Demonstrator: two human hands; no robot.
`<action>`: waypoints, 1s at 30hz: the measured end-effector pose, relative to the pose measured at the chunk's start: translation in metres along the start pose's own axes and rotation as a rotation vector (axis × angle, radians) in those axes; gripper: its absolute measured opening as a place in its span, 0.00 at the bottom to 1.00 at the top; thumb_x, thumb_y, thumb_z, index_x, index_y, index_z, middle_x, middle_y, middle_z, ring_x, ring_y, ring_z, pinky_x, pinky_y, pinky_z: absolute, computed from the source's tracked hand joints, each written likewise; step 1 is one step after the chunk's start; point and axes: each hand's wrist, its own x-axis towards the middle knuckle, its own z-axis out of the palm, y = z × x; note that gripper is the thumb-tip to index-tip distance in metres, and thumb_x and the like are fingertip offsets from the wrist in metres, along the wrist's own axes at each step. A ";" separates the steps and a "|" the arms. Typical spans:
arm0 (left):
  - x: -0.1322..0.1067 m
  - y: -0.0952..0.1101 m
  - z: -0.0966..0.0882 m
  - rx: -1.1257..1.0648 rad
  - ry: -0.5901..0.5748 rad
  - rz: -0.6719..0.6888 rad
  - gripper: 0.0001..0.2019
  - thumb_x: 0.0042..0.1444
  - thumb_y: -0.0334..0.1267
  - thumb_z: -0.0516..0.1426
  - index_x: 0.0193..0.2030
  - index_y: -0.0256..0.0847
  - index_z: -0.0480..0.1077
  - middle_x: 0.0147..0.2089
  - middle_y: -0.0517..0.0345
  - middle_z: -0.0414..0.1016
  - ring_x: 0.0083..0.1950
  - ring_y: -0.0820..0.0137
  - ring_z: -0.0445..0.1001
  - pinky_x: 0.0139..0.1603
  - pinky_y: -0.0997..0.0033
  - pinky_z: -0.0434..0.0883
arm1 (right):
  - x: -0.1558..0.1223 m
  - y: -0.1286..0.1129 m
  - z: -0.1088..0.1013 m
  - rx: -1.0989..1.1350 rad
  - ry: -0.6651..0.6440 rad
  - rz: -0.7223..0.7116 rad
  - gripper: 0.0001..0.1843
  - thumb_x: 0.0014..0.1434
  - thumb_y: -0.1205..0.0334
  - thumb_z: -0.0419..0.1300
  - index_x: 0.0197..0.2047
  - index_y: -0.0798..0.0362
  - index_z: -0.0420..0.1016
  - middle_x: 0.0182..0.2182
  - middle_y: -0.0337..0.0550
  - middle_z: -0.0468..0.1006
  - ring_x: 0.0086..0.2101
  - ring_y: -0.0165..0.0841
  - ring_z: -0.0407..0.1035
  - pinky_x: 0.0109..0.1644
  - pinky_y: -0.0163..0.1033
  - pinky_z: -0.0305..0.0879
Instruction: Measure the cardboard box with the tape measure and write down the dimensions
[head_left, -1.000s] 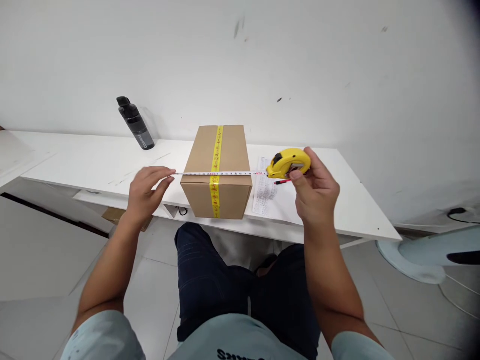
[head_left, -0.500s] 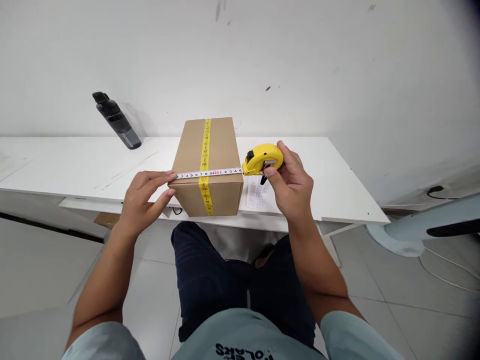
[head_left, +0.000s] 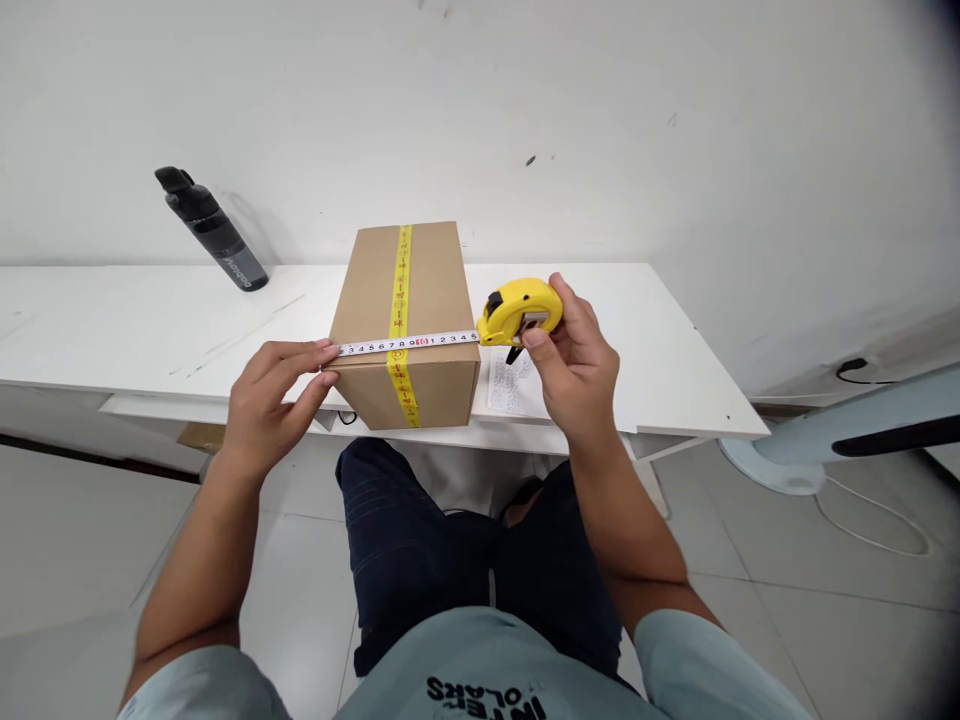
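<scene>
A brown cardboard box (head_left: 439, 280) sealed with yellow printed tape (head_left: 401, 290) stands at the front of a white table. My right hand (head_left: 581, 365) is closed round a yellow tape measure (head_left: 519, 310) just off the box's right edge. Its white blade (head_left: 442, 339) stretches across the box top near the front edge, with the red 10 about mid-span. At the left edge, my left hand (head_left: 274, 400) pins the blade's end between fingers and thumb against the box corner. The end hook is hidden under those fingers.
On the white table (head_left: 667, 340), a dark water bottle (head_left: 217, 235) stands back left. A printed paper (head_left: 514, 385) lies beneath the tape measure. To the right, a pale blue stand (head_left: 780, 465) with a cable rises from the floor. The wall is directly behind.
The whole view has shifted slightly, so things appear a little further left and up. Both hands keep their hold, and the blade stays stretched across the box.
</scene>
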 end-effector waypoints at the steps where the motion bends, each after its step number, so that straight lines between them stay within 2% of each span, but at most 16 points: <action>1: 0.000 -0.001 0.001 -0.002 0.004 -0.003 0.17 0.64 0.32 0.64 0.59 0.51 0.76 0.53 0.56 0.83 0.53 0.65 0.82 0.56 0.63 0.80 | 0.000 0.000 0.000 0.005 0.000 0.007 0.31 0.71 0.49 0.59 0.75 0.32 0.61 0.64 0.44 0.71 0.59 0.42 0.71 0.62 0.52 0.78; 5: -0.001 -0.006 0.002 0.048 0.063 0.028 0.15 0.62 0.31 0.66 0.54 0.50 0.78 0.48 0.57 0.84 0.47 0.67 0.83 0.49 0.64 0.78 | 0.001 -0.002 0.000 0.037 0.012 0.032 0.31 0.71 0.48 0.60 0.74 0.32 0.64 0.64 0.44 0.72 0.59 0.42 0.71 0.62 0.52 0.77; 7: -0.001 0.001 -0.002 0.111 0.095 0.087 0.16 0.60 0.29 0.67 0.52 0.51 0.77 0.47 0.58 0.84 0.45 0.68 0.82 0.47 0.64 0.76 | 0.000 -0.010 -0.003 0.058 0.030 0.040 0.30 0.70 0.49 0.62 0.73 0.31 0.66 0.63 0.43 0.73 0.59 0.43 0.72 0.62 0.53 0.77; 9: -0.002 0.020 -0.008 0.157 0.099 0.134 0.17 0.58 0.28 0.68 0.51 0.50 0.76 0.44 0.60 0.85 0.41 0.68 0.81 0.49 0.63 0.76 | -0.008 -0.023 -0.009 0.087 0.050 0.057 0.29 0.68 0.51 0.65 0.71 0.31 0.70 0.61 0.43 0.75 0.57 0.44 0.73 0.60 0.54 0.77; 11: -0.007 0.049 -0.011 0.153 0.048 0.153 0.15 0.58 0.29 0.68 0.49 0.50 0.74 0.40 0.63 0.84 0.37 0.70 0.79 0.53 0.60 0.75 | -0.024 -0.039 -0.018 0.137 0.048 0.107 0.29 0.65 0.52 0.68 0.69 0.31 0.73 0.58 0.43 0.77 0.55 0.45 0.74 0.58 0.54 0.78; 12: -0.010 0.066 -0.010 0.133 -0.015 0.166 0.13 0.60 0.30 0.67 0.47 0.50 0.73 0.38 0.66 0.84 0.34 0.71 0.78 0.55 0.60 0.74 | -0.035 -0.048 -0.022 0.174 0.041 0.146 0.29 0.64 0.53 0.69 0.67 0.31 0.74 0.57 0.43 0.78 0.54 0.44 0.75 0.56 0.53 0.78; 14: -0.020 0.097 -0.001 0.058 -0.036 0.203 0.13 0.60 0.29 0.68 0.45 0.49 0.71 0.37 0.69 0.85 0.32 0.74 0.79 0.58 0.61 0.73 | -0.059 -0.062 -0.030 0.264 0.024 0.255 0.28 0.62 0.54 0.71 0.65 0.32 0.77 0.56 0.43 0.80 0.51 0.43 0.76 0.53 0.50 0.79; 16: -0.033 0.118 0.021 -0.021 -0.009 0.231 0.18 0.57 0.28 0.70 0.48 0.48 0.70 0.38 0.69 0.86 0.32 0.75 0.80 0.60 0.61 0.72 | -0.082 -0.069 -0.035 0.341 0.006 0.383 0.27 0.60 0.55 0.73 0.63 0.33 0.80 0.54 0.43 0.81 0.49 0.40 0.78 0.50 0.46 0.79; 18: -0.048 0.129 0.053 -0.100 0.016 0.220 0.26 0.55 0.30 0.72 0.55 0.52 0.68 0.38 0.69 0.86 0.32 0.74 0.80 0.62 0.57 0.72 | -0.098 -0.069 -0.038 0.391 0.003 0.493 0.26 0.58 0.55 0.75 0.60 0.34 0.82 0.51 0.42 0.82 0.46 0.38 0.79 0.48 0.43 0.80; 21: -0.067 0.132 0.109 -0.249 0.047 0.110 0.39 0.57 0.46 0.71 0.70 0.63 0.56 0.36 0.68 0.85 0.30 0.67 0.80 0.60 0.48 0.73 | -0.112 -0.058 -0.042 0.421 0.039 0.609 0.25 0.53 0.55 0.78 0.55 0.35 0.85 0.48 0.41 0.84 0.44 0.37 0.80 0.47 0.41 0.81; 23: -0.073 0.133 0.144 -0.359 0.085 -0.009 0.48 0.54 0.62 0.69 0.75 0.65 0.48 0.41 0.59 0.84 0.35 0.60 0.83 0.55 0.43 0.75 | -0.118 -0.050 -0.045 0.448 0.061 0.697 0.24 0.51 0.54 0.79 0.52 0.35 0.86 0.47 0.41 0.86 0.44 0.37 0.81 0.47 0.42 0.82; 25: -0.071 0.136 0.170 -0.501 0.060 -0.120 0.54 0.49 0.71 0.66 0.77 0.61 0.48 0.52 0.46 0.82 0.47 0.52 0.83 0.53 0.42 0.76 | -0.124 -0.044 -0.046 0.502 0.062 0.798 0.24 0.49 0.52 0.80 0.50 0.37 0.86 0.44 0.41 0.87 0.42 0.38 0.82 0.46 0.43 0.83; 27: -0.061 0.142 0.188 -0.724 -0.045 -0.181 0.54 0.46 0.73 0.66 0.76 0.57 0.53 0.60 0.39 0.78 0.57 0.48 0.81 0.55 0.42 0.76 | -0.128 -0.040 -0.046 0.550 0.032 0.871 0.26 0.49 0.48 0.80 0.51 0.40 0.86 0.43 0.43 0.88 0.40 0.38 0.82 0.45 0.44 0.84; 30: -0.037 0.148 0.202 -1.117 -0.117 -0.258 0.45 0.48 0.68 0.69 0.70 0.55 0.61 0.61 0.41 0.78 0.58 0.52 0.80 0.57 0.49 0.77 | -0.117 -0.029 -0.053 0.498 -0.100 0.811 0.27 0.53 0.42 0.76 0.53 0.41 0.84 0.47 0.45 0.86 0.43 0.39 0.82 0.47 0.46 0.83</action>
